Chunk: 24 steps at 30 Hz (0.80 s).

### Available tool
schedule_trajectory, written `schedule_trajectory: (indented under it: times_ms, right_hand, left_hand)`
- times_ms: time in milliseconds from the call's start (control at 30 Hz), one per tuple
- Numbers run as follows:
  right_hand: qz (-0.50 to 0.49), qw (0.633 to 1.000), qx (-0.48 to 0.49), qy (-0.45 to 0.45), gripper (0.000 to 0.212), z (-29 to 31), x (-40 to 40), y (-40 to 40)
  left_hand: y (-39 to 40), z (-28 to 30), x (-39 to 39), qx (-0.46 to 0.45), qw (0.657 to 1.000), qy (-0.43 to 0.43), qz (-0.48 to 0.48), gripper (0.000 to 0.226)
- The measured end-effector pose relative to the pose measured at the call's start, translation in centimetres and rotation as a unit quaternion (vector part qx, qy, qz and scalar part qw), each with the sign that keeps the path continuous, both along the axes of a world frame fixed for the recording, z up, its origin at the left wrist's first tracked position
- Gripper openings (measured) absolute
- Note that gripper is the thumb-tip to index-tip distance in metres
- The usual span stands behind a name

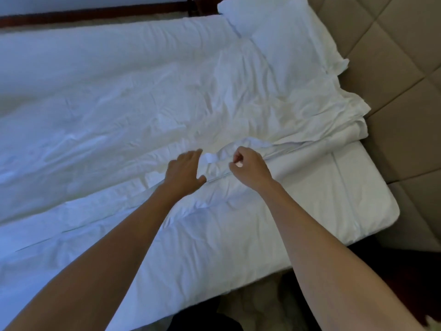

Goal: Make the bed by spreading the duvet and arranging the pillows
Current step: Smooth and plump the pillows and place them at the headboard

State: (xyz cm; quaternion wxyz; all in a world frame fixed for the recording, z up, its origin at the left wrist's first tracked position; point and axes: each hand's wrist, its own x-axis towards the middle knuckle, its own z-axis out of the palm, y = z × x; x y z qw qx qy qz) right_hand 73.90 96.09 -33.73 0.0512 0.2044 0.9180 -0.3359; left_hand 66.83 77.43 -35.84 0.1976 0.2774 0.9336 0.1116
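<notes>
Right hand fingers pinched closed on duvet fold edge; left hand fingers spread, flat on duvet beside it. Pillow far beyond, against headboard.

You see a white, matt, heavily creased cloth duvet. The plump white cloth pillow looks smoother. The beige quilted padded headboard has a soft, faintly sheened, stitched surface.
</notes>
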Motion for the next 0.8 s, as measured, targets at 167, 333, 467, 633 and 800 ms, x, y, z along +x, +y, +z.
schedule_trajectory:
  times_ms: [167,333,467,633,800]
  right_hand:
    - [0.136,0.978,0.151,-0.038,0.043,-6.3,-6.6,5.1]
    - [0.213,0.95,0.221,-0.063,0.043,-13.7,-8.3,7.7]
    - [0.103,0.962,0.122,-0.221,0.06,-16.0,-5.5,9.8]
    - [-0.334,0.927,-0.091,-0.141,0.069,-18.7,-3.3,16.0]
    - [-0.472,0.705,-0.527,0.045,0.062,-20.3,-5.9,22.8]
  left_hand:
    - [3.5,-6.1,-4.4,0.0,0.999,0.025,0.042,0.094]
    - [4.1,-10.9,-3.2,-0.172,0.968,-0.165,-0.077,0.067]
    - [6.2,-12.6,-1.7,0.006,1.0,0.003,-0.02,0.028]
    - [11.6,-16.6,-1.4,-0.12,0.986,0.106,-0.037,0.084]
    - [15.0,-18.9,-1.9,-0.163,0.981,0.096,0.037,0.044]
